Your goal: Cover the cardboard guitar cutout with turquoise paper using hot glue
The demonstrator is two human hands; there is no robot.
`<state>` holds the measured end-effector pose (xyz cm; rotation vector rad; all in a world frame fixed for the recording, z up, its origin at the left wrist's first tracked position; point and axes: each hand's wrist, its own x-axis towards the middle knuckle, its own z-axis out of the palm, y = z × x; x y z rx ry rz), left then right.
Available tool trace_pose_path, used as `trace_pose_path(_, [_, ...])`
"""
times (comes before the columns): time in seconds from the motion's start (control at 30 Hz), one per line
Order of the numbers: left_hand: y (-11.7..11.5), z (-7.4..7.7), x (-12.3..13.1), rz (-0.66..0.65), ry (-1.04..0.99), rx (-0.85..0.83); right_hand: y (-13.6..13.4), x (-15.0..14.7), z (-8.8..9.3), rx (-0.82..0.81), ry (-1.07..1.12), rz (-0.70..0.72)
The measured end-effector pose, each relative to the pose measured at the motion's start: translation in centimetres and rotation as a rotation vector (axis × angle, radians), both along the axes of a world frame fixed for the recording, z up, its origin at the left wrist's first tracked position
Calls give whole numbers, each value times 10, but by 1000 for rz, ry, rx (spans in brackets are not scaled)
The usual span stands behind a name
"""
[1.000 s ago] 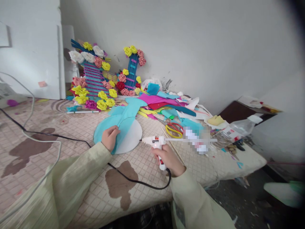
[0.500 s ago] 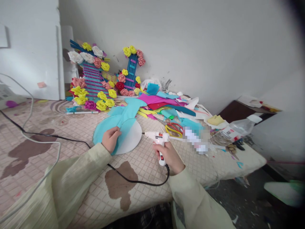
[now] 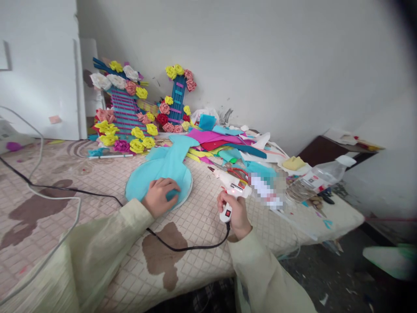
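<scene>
My left hand (image 3: 162, 196) lies over a turquoise sheet (image 3: 153, 167), fingers apart and pressing on its surface. The sheet covers most of a white disc (image 3: 188, 198), whose pale rim shows at the lower right; a longer tail of the sheet reaches back toward a pile of scraps. In my right hand (image 3: 237, 211) is a white hot glue gun (image 3: 233, 184), gripped by its handle. Its nozzle points up and left, apart from the disc. From the handle's base a black cord (image 3: 195, 249) runs left across the tablecloth.
Colourful paper scraps (image 3: 224, 141) are heaped behind the disc, with scissors (image 3: 239, 173) partly hidden by the glue gun. Farther right lies a tilted plastic bottle (image 3: 319, 180). Two flower-trimmed panels (image 3: 125, 111) lean at the wall. A white cable (image 3: 79, 213) crosses the left side.
The turquoise flap now lies over the white part of the disc. My left hand has opened and moved right onto it; the glue gun has swung away rightward, nozzle tilted up.
</scene>
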<state>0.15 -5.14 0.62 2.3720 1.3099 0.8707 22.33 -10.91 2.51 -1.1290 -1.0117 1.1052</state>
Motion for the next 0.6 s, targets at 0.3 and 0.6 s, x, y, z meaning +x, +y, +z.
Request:
trace_pose_path(0.3, [-5,18,-11,52,47,10,-3,-5,1,50,111,84])
trace_pose_path(0.6, [-79,65,15,-262,-205,-380,-21,-46,28,294,263,292])
